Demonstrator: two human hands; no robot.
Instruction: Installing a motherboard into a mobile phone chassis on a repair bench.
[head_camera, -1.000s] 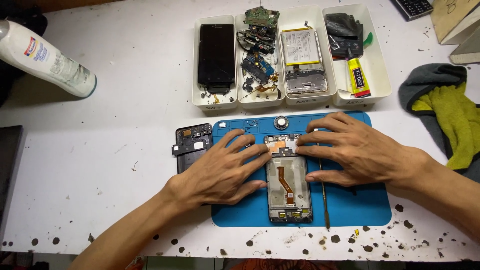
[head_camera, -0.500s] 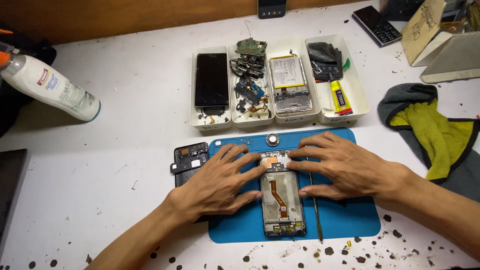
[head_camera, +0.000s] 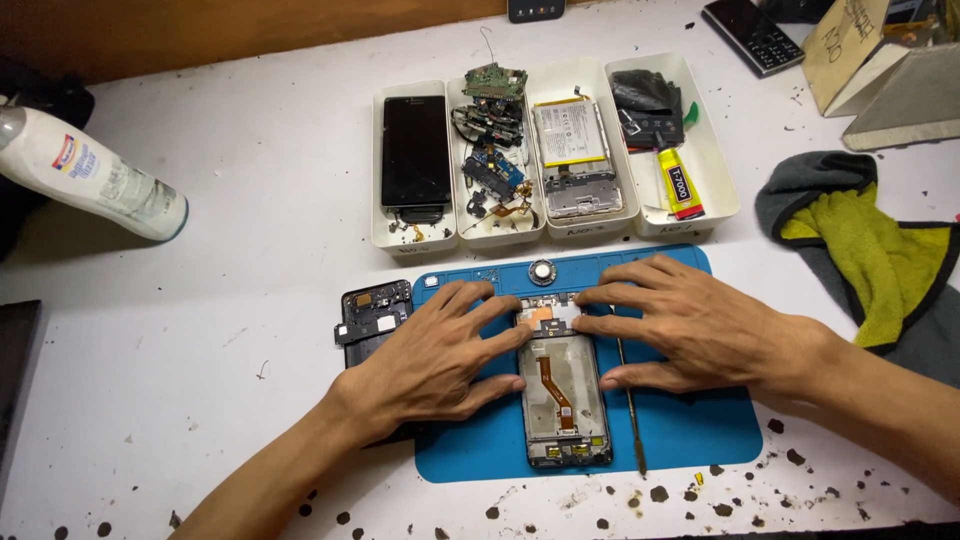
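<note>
A white, speckled tabletop (head_camera: 200, 330) carries a blue mat (head_camera: 690, 430) under both hands. Beyond the hands sit four white trays (head_camera: 555, 235); a white bottle (head_camera: 90, 175) lies far left, crumpled cloths (head_camera: 870, 260) right.

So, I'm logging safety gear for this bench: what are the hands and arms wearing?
Nothing shows: the left hand and right hand are bare, with no gloves, rings or watch in view. Both forearms are uncovered to the picture's edge, with no sleeves visible.

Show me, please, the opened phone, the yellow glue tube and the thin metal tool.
opened phone (head_camera: 563, 400): head view, orange flex cable inside.
yellow glue tube (head_camera: 680, 187): head view, middle of tube.
thin metal tool (head_camera: 631, 415): head view, mid-shaft.
</note>
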